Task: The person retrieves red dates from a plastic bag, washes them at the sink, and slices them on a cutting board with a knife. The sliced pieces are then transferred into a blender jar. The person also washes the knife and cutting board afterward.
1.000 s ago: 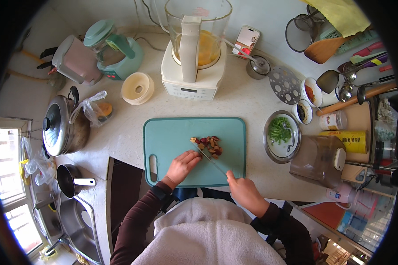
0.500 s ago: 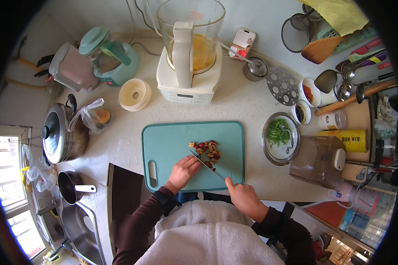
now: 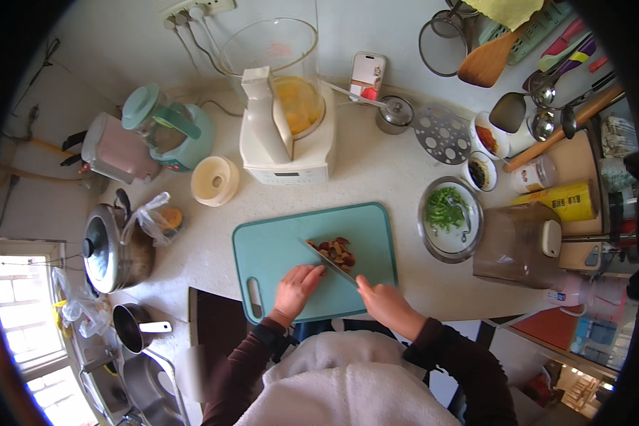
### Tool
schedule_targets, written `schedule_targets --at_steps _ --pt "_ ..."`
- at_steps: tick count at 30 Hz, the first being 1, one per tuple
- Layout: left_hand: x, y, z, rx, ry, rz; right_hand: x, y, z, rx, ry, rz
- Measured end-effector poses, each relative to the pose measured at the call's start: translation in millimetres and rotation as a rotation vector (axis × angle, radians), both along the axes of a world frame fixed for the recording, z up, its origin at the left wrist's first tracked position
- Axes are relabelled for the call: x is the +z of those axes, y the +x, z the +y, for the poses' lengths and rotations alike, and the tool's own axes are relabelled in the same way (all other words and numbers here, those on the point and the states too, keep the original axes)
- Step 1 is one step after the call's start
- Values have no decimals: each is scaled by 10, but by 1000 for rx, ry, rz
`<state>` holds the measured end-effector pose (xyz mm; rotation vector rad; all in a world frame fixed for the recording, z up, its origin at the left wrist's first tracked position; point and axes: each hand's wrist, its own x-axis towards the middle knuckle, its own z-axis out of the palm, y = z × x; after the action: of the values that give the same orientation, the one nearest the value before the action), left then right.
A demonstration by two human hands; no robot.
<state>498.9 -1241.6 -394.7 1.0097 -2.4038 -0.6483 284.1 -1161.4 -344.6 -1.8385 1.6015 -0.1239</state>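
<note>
A teal cutting board [image 3: 277, 245] with a slot handle lies on the counter in front of me. On its right half sits a small heap of chopped reddish-brown pieces [image 3: 339, 251] with tan insides, like cut red dates. My right hand [image 3: 388, 305] is wrapped round the handle of a knife [image 3: 341, 273]. Its blade slants to the upper left along the heap's near-left edge. On the other side of the blade, my left hand [image 3: 298, 290] rests low over the board, fingers stretched out towards the blade and nothing seen in them.
Behind the board stands a cream blender base [image 3: 287, 174] with a clear jug. At right are a steel plate [image 3: 426, 241] of chopped greens, small bowls [image 3: 480, 172] and a brown clear container [image 3: 518, 245]. A lidded pot [image 3: 131, 248] and a small black pan [image 3: 129, 326] stand left.
The chopped pieces sit in a tighter heap, with the blade along its left edge. My left hand has drawn back slightly from the pieces. The whole view has tilted.
</note>
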Motion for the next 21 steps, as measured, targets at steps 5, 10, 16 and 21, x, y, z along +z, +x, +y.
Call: schedule_targets --at_steps 5,10,16,21 --pt "11 67 -22 -38 9 -70 301 -112 154 27 92 -21" --pt "-46 33 -46 -40 -46 -27 374 -157 199 22 55 -7" --pt "-64 48 -58 -56 -101 -61 456 -145 198 31 90 -1" --pt "-113 60 -58 -87 -93 -51 561 -136 173 50 124 22"
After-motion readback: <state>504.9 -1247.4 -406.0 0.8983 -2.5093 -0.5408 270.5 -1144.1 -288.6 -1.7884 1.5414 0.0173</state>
